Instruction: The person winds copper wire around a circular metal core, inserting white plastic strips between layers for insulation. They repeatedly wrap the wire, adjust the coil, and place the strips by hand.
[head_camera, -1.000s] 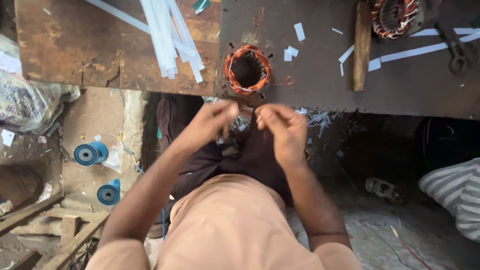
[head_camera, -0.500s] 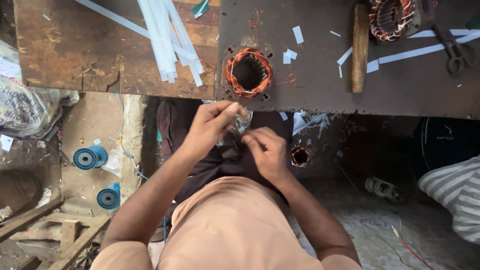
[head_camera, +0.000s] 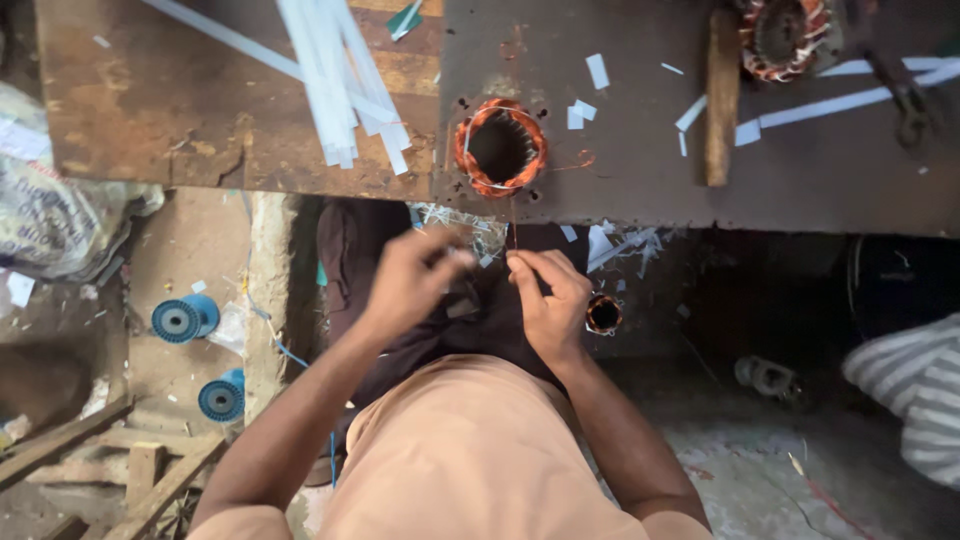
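Both hands work over our lap below the counter edge: the left hand pinches a small pale piece, perhaps insulation paper; the right hand pinches a thin wire running to the copper-wound stator.

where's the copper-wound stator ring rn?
In the head view, the stator ring lies flat near the bench's front edge, centre frame, right of the white strips and just beyond both hands, left and right.
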